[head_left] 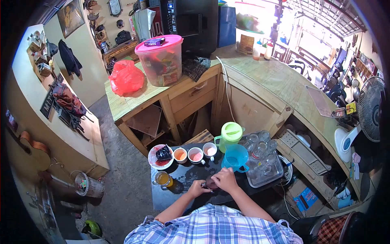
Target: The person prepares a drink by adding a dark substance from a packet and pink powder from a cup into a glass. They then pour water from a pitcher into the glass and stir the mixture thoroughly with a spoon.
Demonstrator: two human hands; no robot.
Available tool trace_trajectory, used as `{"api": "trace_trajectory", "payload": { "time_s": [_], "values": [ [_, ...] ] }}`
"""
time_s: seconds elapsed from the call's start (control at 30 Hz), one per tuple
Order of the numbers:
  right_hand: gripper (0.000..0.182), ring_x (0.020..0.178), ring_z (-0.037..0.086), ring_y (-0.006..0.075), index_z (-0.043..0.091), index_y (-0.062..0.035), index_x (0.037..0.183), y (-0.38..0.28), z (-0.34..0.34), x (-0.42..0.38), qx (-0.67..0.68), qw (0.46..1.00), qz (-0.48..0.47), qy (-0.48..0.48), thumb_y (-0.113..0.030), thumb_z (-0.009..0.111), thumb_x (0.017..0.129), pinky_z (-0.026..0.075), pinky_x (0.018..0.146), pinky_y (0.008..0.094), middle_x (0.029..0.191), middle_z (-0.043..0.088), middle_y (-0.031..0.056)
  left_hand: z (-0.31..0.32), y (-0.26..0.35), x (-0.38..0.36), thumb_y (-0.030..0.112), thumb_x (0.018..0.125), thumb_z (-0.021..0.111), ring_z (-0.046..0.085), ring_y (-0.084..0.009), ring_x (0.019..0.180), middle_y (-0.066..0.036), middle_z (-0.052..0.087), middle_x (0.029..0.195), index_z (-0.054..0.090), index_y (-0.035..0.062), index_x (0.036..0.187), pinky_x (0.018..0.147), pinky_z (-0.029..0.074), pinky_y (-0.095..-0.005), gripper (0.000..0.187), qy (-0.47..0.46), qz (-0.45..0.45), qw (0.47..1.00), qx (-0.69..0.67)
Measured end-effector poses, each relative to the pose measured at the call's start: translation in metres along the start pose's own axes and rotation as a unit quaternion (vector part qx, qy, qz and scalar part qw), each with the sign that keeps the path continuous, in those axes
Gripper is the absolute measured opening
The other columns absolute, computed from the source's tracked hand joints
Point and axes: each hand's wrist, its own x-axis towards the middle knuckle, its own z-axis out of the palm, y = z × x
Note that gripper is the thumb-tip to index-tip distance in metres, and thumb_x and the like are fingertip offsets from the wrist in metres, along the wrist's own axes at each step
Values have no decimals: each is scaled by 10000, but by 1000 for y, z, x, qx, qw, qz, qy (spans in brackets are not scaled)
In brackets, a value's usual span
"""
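A dark reddish glass mug (211, 183) stands near the front of the dark tabletop (162, 199). My left hand (197, 188) is closed at its left side, apparently around the handle. Over its right side my right hand (225, 180) is closed with fingers bent down; anything inside them is hidden. A glass mug of orange-yellow drink (163, 179) is at the left. Behind it are a plate (151, 151) with a black plastic packet (163, 153) and three white cups, one with orange contents (180, 155). A blue pitcher (235, 155) sits just beyond my right hand.
A green lidded pitcher (231, 134) stands behind the blue one. On the right, a metal tray (254, 181) carries several clear glass mugs (260, 148). Beyond is a wooden counter (260, 77) with a pink-lidded tub (162, 65) and red plastic bag (126, 78). A fan (370, 110) stands far right.
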Motion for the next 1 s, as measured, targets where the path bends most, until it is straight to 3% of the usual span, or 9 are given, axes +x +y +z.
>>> {"api": "trace_trajectory", "payload": {
  "time_s": [0.1, 0.23, 0.3, 0.4, 0.63, 0.7, 0.8, 0.93, 1.0],
  "values": [
    [121, 785, 601, 220, 730, -121, 763, -2, 8, 0, 59, 996, -15, 67, -237, 697, 755, 402, 720, 394, 749, 684, 42, 1, -1, 0, 237, 611, 878, 487, -123, 562, -100, 616, 637, 642, -34, 780, 569, 446, -329, 397, 1, 4, 1000, -8],
    [127, 780, 602, 224, 732, -116, 757, 0, 6, 0, -9, 999, 23, 26, -240, 701, 755, 411, 710, 396, 753, 685, 43, 4, -11, 1, 240, 609, 879, 482, -130, 553, -102, 605, 623, 638, -36, 775, 563, 442, -333, 402, 3, 3, 1000, 17],
    [133, 774, 603, 227, 731, -112, 746, -1, 5, 0, 87, 995, 4, 41, -239, 696, 760, 419, 706, 401, 744, 682, 49, 5, -12, 1, 243, 606, 881, 472, -136, 546, -99, 584, 607, 635, -36, 765, 559, 437, -337, 404, 20, 17, 1000, -16],
    [135, 775, 604, 225, 729, -114, 745, -2, 2, -1, -3, 998, 15, 57, -239, 687, 771, 422, 711, 398, 745, 681, 54, 2, -7, 0, 247, 605, 881, 464, -138, 543, -91, 571, 600, 636, -34, 765, 558, 437, -337, 405, 10, 10, 1000, 5],
    [138, 775, 606, 240, 725, -117, 733, 1, 6, -3, 24, 996, 14, 79, -243, 685, 772, 423, 715, 401, 751, 688, 53, 4, -9, 1, 246, 608, 880, 449, -139, 540, -81, 567, 598, 642, -25, 771, 554, 434, -336, 396, 18, 14, 999, 26],
    [137, 781, 613, 246, 727, -117, 750, 3, 5, -4, 33, 999, 31, -4, -245, 683, 775, 425, 717, 408, 756, 692, 51, 5, -8, 0, 248, 607, 882, 440, -131, 544, -74, 563, 596, 639, -25, 769, 551, 429, -332, 400, 23, 13, 1000, 15],
    [155, 762, 610, 240, 718, -114, 734, -1, 6, -4, 64, 994, 13, 83, -257, 674, 774, 418, 702, 417, 758, 690, 53, 5, -6, -1, 250, 604, 883, 433, -119, 551, -66, 553, 592, 634, -26, 767, 546, 424, -330, 406, 18, 17, 999, -25],
    [172, 773, 605, 237, 717, -114, 734, 2, 9, -5, -4, 998, 22, 54, -276, 675, 776, 418, 711, 415, 769, 690, 49, 5, -9, 0, 249, 605, 883, 432, -114, 557, -62, 550, 592, 630, -27, 763, 547, 425, -328, 406, 20, 7, 1000, 3],
    [156, 796, 618, 242, 727, -118, 746, -1, 6, -5, 86, 995, 27, 46, -263, 681, 781, 432, 721, 418, 770, 693, 56, 6, -10, -1, 248, 609, 883, 429, -120, 557, -58, 545, 591, 626, -29, 758, 550, 428, -331, 406, 27, 19, 999, -6]
  ]
}}
